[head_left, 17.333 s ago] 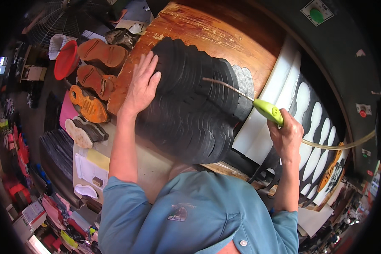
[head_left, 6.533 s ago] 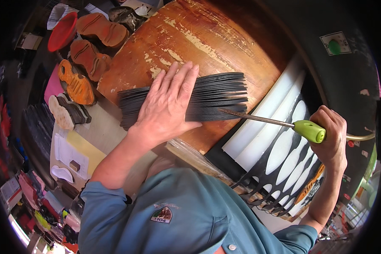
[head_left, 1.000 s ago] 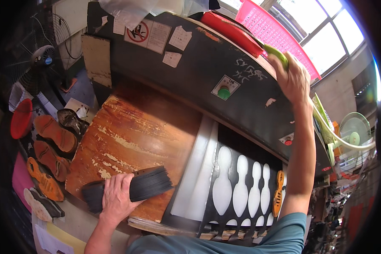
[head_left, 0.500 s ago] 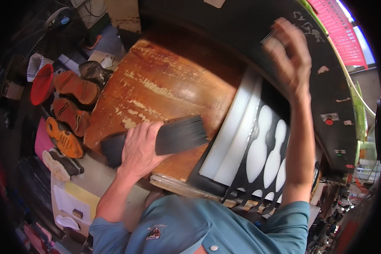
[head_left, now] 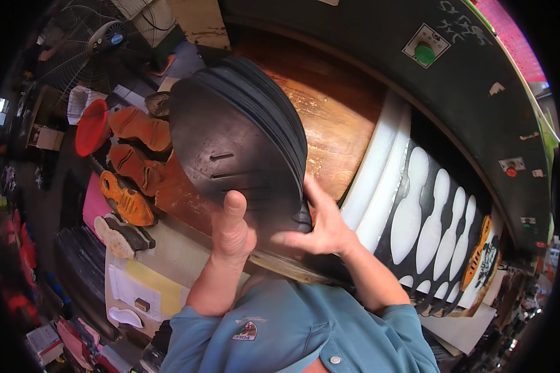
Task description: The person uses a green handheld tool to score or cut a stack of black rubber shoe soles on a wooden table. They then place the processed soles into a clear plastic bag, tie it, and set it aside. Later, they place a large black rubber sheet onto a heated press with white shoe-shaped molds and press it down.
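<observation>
A thick stack of black sole pieces (head_left: 230,133) is held upright and tilted between my two hands, over the worn wooden board. Its front piece shows a couple of short slits, and the layered edges face right. My left hand (head_left: 233,233) is at the stack's lower left, thumb up, with its fingers hidden behind the stack. At the lower right edge, my right hand (head_left: 322,224) grips the stack with thumb and fingers around it. To the right lies a black sheet (head_left: 410,186) with long sole-shaped cut-outs, white showing through them.
Scratched wooden board (head_left: 336,124) and white slabs (head_left: 379,161) lie ahead. A dark machine panel with a green button (head_left: 425,54) spans the far right. On the left are reddish-brown sole-shaped forms (head_left: 140,127), an orange form (head_left: 127,202), a red dish (head_left: 92,127) and a fan (head_left: 109,38).
My right hand has come down from the machine panel to the black stack. The stack has been raised and turned so its broad face shows. My view has shifted slightly.
</observation>
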Demonstrator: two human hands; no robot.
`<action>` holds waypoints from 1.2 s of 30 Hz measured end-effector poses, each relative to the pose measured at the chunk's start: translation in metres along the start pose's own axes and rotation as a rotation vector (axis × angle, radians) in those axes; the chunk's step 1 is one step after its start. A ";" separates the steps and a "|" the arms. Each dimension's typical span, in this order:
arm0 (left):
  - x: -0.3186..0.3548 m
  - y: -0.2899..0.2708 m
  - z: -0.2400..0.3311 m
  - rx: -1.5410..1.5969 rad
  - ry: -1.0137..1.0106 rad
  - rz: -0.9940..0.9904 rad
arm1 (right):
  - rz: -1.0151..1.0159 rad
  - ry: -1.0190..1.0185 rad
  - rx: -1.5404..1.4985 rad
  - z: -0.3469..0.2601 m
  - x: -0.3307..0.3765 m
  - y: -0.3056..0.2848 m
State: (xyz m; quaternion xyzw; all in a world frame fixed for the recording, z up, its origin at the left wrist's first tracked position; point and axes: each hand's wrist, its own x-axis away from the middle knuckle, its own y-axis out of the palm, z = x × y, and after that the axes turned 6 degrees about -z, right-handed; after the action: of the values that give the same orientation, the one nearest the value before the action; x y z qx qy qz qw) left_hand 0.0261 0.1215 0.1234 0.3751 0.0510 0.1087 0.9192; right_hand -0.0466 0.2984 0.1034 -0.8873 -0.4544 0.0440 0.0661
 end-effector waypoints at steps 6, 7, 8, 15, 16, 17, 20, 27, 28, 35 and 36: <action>0.011 -0.054 0.008 -0.062 0.055 -0.030 | -0.021 -0.214 0.590 -0.039 -0.015 -0.036; 0.010 -0.067 0.014 0.010 0.132 0.002 | -0.050 -0.227 0.679 -0.045 -0.017 -0.045; 0.005 -0.082 0.021 0.003 0.180 -0.015 | -0.080 -0.226 0.763 -0.049 -0.020 -0.052; -0.005 -0.144 0.052 -0.791 0.050 -0.033 | -0.182 -0.059 1.026 -0.011 -0.055 -0.052; -0.005 -0.145 0.055 -0.899 0.008 -0.024 | -0.219 0.042 1.036 -0.004 -0.057 -0.051; -0.005 -0.145 0.058 -1.051 0.052 -0.108 | -0.203 0.002 1.050 -0.001 -0.056 -0.049; -0.015 -0.140 0.061 -1.429 0.103 -0.317 | -0.179 0.019 1.007 0.006 -0.054 -0.049; -0.036 -0.136 0.051 -1.561 0.230 -0.367 | 0.020 0.038 0.919 0.018 -0.030 -0.062; -0.036 -0.135 0.051 -1.594 0.263 -0.379 | 0.042 0.028 0.844 0.025 -0.028 -0.065; -0.040 -0.125 0.045 -1.691 0.439 -0.440 | 0.159 -0.191 0.738 0.061 -0.017 -0.070; -0.041 -0.123 0.044 -1.696 0.408 -0.431 | 0.162 -0.220 0.735 0.061 -0.015 -0.069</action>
State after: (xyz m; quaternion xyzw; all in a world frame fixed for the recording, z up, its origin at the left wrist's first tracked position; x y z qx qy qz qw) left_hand 0.0143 -0.0036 0.0687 -0.4741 0.1850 -0.0003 0.8608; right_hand -0.1191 0.3304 0.0540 -0.8275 -0.3411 0.3039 0.3265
